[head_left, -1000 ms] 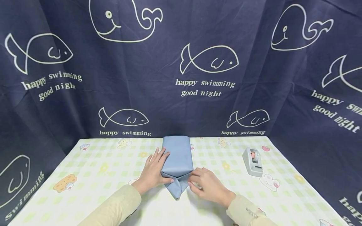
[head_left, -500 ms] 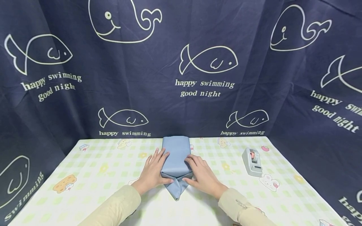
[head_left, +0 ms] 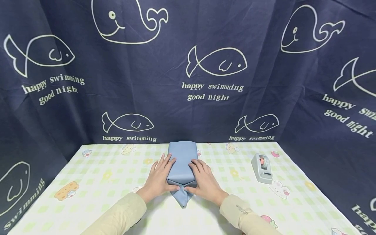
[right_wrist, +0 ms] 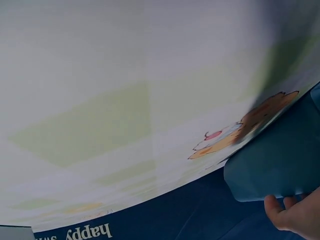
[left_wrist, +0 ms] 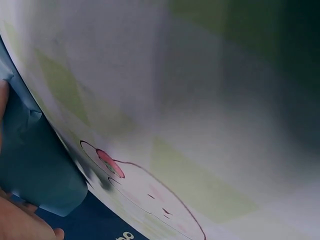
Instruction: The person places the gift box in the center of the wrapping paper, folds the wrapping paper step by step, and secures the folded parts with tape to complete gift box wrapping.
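Observation:
A box wrapped in blue paper (head_left: pixel 182 160) lies lengthwise at the middle of the table. Its near end has a folded paper flap (head_left: pixel 182 197) that narrows to a point toward me. My left hand (head_left: pixel 159 178) holds the left side, fingers over the top edge and thumb on the near end. Opposite it, my right hand (head_left: pixel 207 181) grips the right side the same way, its thumb near the left one at the flap. In the left wrist view the box (left_wrist: pixel 40 155) is at the left edge. The right wrist view has the box (right_wrist: pixel 280 155) at its right edge with fingertips against it.
A grey tape dispenser (head_left: pixel 262 168) with a reddish roll core stands to the right on the table. The checked tablecloth (head_left: pixel 111 189) bears printed cartoon figures. Behind and at both sides hangs a dark blue curtain (head_left: pixel 164 104) with fish drawings.
My right hand has moved from the right side of the flap up onto the box's right side, its thumb shifting left to the near end. My left hand has stayed in place.

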A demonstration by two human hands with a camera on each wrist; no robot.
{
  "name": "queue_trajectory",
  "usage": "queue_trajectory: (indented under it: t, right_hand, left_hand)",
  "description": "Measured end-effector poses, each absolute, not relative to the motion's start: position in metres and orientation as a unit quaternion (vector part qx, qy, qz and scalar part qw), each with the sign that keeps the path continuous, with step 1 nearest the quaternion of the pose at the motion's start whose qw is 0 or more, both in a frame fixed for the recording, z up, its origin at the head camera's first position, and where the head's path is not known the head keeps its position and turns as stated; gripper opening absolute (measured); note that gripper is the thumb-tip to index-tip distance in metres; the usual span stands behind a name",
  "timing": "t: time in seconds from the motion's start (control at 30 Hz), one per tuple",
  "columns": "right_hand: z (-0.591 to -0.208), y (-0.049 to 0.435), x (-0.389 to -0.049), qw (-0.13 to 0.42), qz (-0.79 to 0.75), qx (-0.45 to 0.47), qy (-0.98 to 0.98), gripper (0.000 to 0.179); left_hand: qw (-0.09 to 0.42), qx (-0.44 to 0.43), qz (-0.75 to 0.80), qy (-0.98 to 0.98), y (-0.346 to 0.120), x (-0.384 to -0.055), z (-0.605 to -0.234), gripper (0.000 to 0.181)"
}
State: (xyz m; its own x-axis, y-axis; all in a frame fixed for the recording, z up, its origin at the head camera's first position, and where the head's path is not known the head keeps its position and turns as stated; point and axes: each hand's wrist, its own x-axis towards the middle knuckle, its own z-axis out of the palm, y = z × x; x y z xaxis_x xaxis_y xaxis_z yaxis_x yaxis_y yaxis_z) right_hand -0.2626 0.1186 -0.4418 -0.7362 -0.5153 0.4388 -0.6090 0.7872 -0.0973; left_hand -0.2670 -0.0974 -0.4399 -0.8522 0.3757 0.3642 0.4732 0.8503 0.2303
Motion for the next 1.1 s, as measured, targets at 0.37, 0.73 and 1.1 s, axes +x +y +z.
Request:
queue_trajectory:
  t: [0.37, 0.73, 1.1]
  right_hand:
    - [-0.4418, 0.1162, -0.2644, 0.189, 0.13, 0.301, -0.925, 0.083]
    - [-0.4386, 0.1108, -0.2645, 0.197, 0.103, 0.292, -0.93, 0.082]
    - [-0.4409, 0.1146, -0.2674, 0.204, 0.084, 0.304, -0.927, 0.08]
  left_hand:
    - [0.157, -0.224, -0.15, -0.95, -0.0969, -0.2661, -0.4389, 0.11]
    - [0.153, -0.234, -0.137, -0.95, -0.0991, -0.2665, -0.4385, 0.114]
    - [0.15, -0.248, -0.145, -0.946, -0.1019, -0.266, -0.4385, 0.116]
